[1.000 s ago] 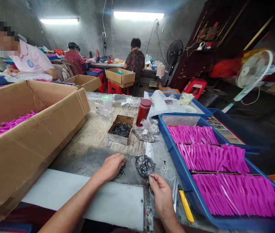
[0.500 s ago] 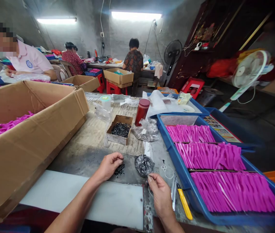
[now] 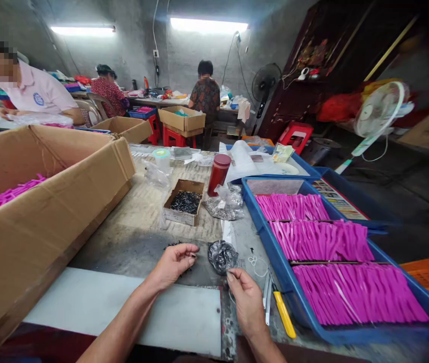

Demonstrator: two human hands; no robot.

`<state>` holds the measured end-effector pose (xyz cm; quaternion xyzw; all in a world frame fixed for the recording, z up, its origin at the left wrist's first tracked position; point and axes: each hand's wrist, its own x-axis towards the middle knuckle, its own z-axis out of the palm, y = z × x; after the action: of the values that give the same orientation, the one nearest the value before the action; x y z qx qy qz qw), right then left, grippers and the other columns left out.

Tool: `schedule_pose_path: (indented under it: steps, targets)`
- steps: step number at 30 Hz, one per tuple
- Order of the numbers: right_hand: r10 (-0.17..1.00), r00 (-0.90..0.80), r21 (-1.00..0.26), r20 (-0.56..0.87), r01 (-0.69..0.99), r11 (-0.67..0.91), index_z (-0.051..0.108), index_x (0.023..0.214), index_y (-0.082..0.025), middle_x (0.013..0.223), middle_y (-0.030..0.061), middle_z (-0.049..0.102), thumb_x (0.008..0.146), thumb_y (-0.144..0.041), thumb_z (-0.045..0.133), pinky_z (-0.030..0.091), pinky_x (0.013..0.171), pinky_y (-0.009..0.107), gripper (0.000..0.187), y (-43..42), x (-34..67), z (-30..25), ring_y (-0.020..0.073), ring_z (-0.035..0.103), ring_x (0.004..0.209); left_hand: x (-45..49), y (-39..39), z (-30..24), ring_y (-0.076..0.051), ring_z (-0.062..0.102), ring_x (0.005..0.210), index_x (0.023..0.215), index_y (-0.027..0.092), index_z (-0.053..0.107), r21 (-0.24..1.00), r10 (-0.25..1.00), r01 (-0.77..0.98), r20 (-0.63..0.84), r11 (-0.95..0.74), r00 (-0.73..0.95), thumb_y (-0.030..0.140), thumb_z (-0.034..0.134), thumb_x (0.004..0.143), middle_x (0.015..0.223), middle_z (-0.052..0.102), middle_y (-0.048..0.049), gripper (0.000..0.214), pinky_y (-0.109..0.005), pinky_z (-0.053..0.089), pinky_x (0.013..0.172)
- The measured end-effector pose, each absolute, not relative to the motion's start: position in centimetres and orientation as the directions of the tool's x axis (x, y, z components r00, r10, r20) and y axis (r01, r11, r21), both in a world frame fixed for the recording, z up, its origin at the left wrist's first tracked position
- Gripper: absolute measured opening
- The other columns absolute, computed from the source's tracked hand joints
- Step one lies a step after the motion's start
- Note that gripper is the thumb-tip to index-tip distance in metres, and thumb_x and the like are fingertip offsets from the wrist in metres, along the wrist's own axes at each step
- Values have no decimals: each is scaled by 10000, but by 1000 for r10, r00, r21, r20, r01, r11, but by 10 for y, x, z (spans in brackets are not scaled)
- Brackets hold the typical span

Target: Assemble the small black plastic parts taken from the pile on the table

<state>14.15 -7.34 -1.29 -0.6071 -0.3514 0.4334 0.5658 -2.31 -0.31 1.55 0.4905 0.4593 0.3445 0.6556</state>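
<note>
My left hand (image 3: 174, 264) hovers above a little pile of small black parts on the dark work surface, partly hidden beneath it. Thumb and forefinger come together round what looks like one small black part (image 3: 193, 256). My right hand (image 3: 247, 297) is closed in a pinch at the near edge of a crumpled black plastic bag (image 3: 222, 257); whatever lies between its fingertips is too small to make out. Right of the bag are a loop of thin white cord (image 3: 260, 267), a yellow-handled tool (image 3: 284, 315) and a flat metal strip (image 3: 267, 305).
A blue tray (image 3: 270, 242) holds rows of magenta strips on the right. A large cardboard box (image 3: 55, 217) stands left. Behind my hands are a small box of black parts (image 3: 179, 217), a red canister (image 3: 220, 175) and a clear bag (image 3: 227, 201). Several people sit farther back.
My left hand has shifted slightly right, off the black pile toward the plastic bag, with a small black part at its fingertips. My right hand stays at the bag's edge.
</note>
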Motion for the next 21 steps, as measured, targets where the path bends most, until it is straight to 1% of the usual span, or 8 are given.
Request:
schedule_pose_path:
  steps: [3,6,8,11,14,16,21]
  targets:
    - [911,402,-996,-88,-6,-93,572,640,-145,537,-19,516,616,-287,535,384,514,226,149,-68,147,-8,120,454,518,-18,-4,14,-56,438,492,756,94,585,942,890,-5,-314,334,331,218,646,503,576,553,14,288,-161,330,466]
    - [907,421,-994,-24,91,-69,566,642,-142,535,-16,518,628,-289,522,387,519,229,154,-61,155,-4,126,460,523,-12,-5,15,-39,387,410,689,101,580,934,880,36,-349,357,323,203,635,503,480,512,47,220,-156,289,409]
    - [920,392,-983,19,177,-55,567,665,-140,559,-5,537,650,-287,502,391,529,231,162,-56,160,-3,134,477,542,-7,-5,17,-35,367,385,654,107,569,936,878,63,-348,347,330,192,616,518,440,487,61,167,-154,271,393]
    - [955,281,-934,92,356,-14,577,712,-144,620,17,574,692,-262,461,394,560,235,167,-48,165,-3,147,509,590,-2,-4,17,-38,383,389,621,111,555,944,876,81,-328,321,353,183,589,537,441,485,61,116,-152,263,393]
    - [973,146,-819,179,571,65,590,733,-157,690,35,592,707,-205,435,389,623,243,164,-40,168,-3,162,530,677,1,-3,13,-42,409,411,604,110,539,951,873,71,-306,302,380,185,579,548,473,487,56,102,-149,264,401]
    - [978,69,-726,199,681,99,591,744,-161,711,43,590,714,-174,418,383,652,247,176,-36,169,-3,166,530,717,1,-3,9,-39,405,409,597,110,527,952,869,65,-299,298,395,193,576,558,476,474,58,104,-148,261,403]
    - [991,-32,-510,133,855,96,593,750,-165,718,47,586,729,-139,400,366,662,245,196,-27,167,-4,162,522,728,-1,-3,1,-39,404,418,611,109,512,959,868,23,-265,282,419,223,580,574,496,460,56,138,-151,274,418]
